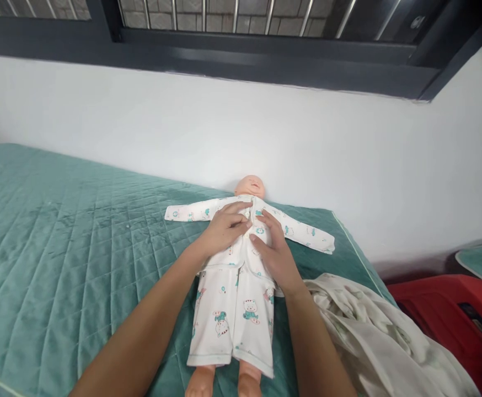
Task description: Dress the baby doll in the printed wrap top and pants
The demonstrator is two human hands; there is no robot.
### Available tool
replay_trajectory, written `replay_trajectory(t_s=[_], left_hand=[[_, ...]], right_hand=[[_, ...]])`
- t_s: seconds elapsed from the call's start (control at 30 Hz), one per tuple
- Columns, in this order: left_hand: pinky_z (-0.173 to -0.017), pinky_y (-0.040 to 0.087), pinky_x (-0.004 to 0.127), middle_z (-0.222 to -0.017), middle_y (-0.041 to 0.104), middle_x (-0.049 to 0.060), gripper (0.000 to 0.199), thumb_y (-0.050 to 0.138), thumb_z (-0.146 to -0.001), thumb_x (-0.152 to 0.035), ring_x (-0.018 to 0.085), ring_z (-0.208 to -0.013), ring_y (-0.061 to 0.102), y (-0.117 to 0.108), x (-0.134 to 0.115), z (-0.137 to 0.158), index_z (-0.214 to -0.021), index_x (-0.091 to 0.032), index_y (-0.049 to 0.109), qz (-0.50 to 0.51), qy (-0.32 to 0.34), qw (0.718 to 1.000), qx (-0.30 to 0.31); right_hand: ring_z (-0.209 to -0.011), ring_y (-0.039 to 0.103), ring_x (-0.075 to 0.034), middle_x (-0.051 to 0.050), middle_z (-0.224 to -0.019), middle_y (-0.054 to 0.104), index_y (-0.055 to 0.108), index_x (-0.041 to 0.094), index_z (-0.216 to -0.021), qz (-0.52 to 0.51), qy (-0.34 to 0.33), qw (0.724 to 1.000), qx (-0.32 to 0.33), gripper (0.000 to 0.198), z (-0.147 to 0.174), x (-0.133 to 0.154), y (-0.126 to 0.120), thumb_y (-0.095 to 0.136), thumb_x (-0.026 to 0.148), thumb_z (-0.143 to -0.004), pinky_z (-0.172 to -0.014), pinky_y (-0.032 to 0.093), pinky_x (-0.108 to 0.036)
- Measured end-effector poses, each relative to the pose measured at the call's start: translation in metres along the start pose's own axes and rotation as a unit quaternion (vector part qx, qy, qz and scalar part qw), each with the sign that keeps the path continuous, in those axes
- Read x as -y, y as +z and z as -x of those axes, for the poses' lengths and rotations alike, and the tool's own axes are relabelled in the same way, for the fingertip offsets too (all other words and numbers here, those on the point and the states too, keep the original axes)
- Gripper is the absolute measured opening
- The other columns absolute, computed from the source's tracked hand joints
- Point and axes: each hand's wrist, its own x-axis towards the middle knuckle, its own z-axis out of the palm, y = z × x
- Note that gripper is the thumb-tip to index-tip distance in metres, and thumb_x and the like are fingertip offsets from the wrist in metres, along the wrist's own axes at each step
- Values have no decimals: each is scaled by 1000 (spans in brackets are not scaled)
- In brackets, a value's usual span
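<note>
A baby doll (pixel 250 186) lies on its back on a green quilted cover, its head by the wall. It wears a white printed long-sleeved shirt (pixel 230 258) and matching pants (pixel 212 320); its bare feet show at the bottom. The shirt's front edges meet at the chest and part lower down. My left hand (pixel 226 227) is on the chest, fingertips and thumb closed at the front edge of the shirt. My right hand (pixel 276 251) rests on the other front panel, its thumb and fingers apart. What lies under my fingertips is partly hidden.
The green quilted cover (pixel 79 248) spreads out to the left. Crumpled pale cloth (pixel 373 325) lies beside my right forearm. A red plastic object (pixel 451 309) stands beyond the right edge. Behind are a white wall (pixel 183 127) and a dark-framed window (pixel 266 55) with bars.
</note>
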Motion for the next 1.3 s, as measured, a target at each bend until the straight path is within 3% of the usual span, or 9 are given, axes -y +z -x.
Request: replay_trajectory(t_s=[0.3, 0.73, 1.3], left_hand=[[-122, 22, 45, -148, 50, 2, 19, 51, -96, -32, 19, -145, 32, 2, 3, 33, -97, -24, 69, 9, 18, 1000, -21], [-118, 32, 42, -148, 49, 3, 17, 57, -92, -29, 21, -141, 38, -7, 5, 31, -98, -26, 72, 60, -15, 998, -18], [-121, 25, 43, -146, 50, 3, 15, 59, -92, -27, 20, -141, 37, -4, 2, 31, -98, -25, 72, 40, -1, 999, -18]], right_hand=[[-144, 33, -22, -3, -153, 40, 54, 31, -127, -1, 5, 1000, 2, 42, 1, 0, 0, 62, 41, -87, -121, 24, -47], [-143, 34, -23, -4, -152, 40, 58, 31, -124, 1, 20, 1000, 1, 40, 0, 4, 0, 65, 40, -85, -121, 25, -50], [-144, 33, -23, -5, -153, 39, 56, 29, -125, 12, -2, 1000, 3, 39, 1, 2, 1, 62, 39, -88, -121, 24, -47]])
